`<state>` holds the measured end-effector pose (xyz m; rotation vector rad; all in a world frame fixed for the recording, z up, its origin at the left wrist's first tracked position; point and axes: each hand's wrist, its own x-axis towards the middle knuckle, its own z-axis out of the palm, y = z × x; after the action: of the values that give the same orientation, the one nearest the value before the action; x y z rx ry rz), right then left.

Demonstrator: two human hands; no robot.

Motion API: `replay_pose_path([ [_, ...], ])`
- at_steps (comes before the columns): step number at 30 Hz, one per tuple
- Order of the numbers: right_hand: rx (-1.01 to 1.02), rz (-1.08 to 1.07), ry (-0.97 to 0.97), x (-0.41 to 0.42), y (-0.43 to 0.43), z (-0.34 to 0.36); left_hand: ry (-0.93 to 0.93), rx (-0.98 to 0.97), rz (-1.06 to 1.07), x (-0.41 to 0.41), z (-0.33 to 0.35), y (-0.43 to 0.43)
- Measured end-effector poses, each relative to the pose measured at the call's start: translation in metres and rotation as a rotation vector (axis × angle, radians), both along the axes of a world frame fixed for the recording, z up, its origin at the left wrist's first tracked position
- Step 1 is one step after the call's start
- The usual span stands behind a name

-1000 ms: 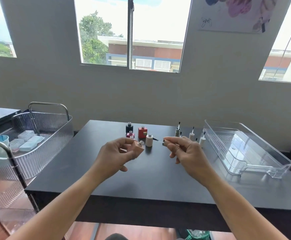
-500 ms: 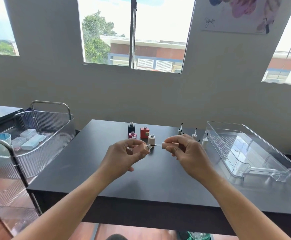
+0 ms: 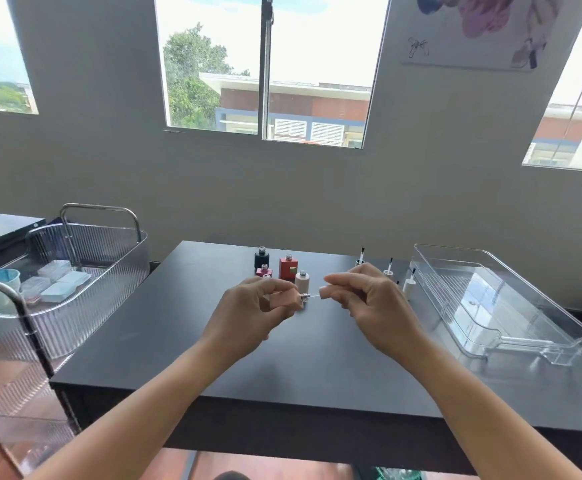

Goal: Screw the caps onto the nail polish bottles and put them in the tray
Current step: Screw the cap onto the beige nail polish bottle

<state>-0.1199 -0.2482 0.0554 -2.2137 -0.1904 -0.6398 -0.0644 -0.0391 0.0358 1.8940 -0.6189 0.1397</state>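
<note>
My left hand [image 3: 251, 311] grips a peach nail polish bottle [image 3: 284, 299] tipped sideways, its silver neck pointing right. My right hand [image 3: 374, 306] pinches the matching peach cap [image 3: 325, 292]; its thin brush stem runs into the bottle neck, and a short gap remains between cap and neck. Behind them on the dark table [image 3: 317, 358] stand uncapped bottles: black [image 3: 261, 258], red [image 3: 288, 267], small pink [image 3: 264, 271] and cream [image 3: 302, 280]. Several caps with brushes pointing up [image 3: 388, 271] stand to the right. The clear plastic tray [image 3: 490, 306] at the right holds nothing.
A ribbed clear trolley basket [image 3: 85, 271] with small boxes and a blue cup stands left of the table. The wall with windows lies right behind the table's far edge.
My hands have come together. The brush has slid into the bottle neck, and the cap is much nearer the neck than a second ago.
</note>
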Motion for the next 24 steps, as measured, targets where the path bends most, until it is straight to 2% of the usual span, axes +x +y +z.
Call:
replay_pose_path([
  [4,0.084,0.034,0.052,0.002,0.001,0.000,-0.027,-0.016,-0.013,-0.002,0.000,-0.004],
  [7,0.247,0.034,0.062,0.003,0.001,0.000,-0.016,-0.035,0.009,-0.001,0.000,-0.006],
  [9,0.283,0.039,0.063,0.002,0.000,0.001,-0.005,-0.042,0.017,0.001,-0.002,-0.007],
  [11,0.234,0.024,0.069,0.002,-0.002,0.001,-0.008,-0.033,0.011,0.001,-0.004,-0.008],
  [17,-0.123,-0.197,0.074,0.002,-0.009,0.004,-0.004,-0.011,-0.014,-0.001,-0.006,-0.014],
  [20,-0.101,-0.204,0.171,0.001,-0.010,0.003,-0.006,0.009,-0.024,-0.001,-0.008,-0.015],
  [24,-0.029,-0.085,0.245,-0.001,-0.015,0.000,0.011,0.030,-0.021,0.002,-0.012,-0.017],
])
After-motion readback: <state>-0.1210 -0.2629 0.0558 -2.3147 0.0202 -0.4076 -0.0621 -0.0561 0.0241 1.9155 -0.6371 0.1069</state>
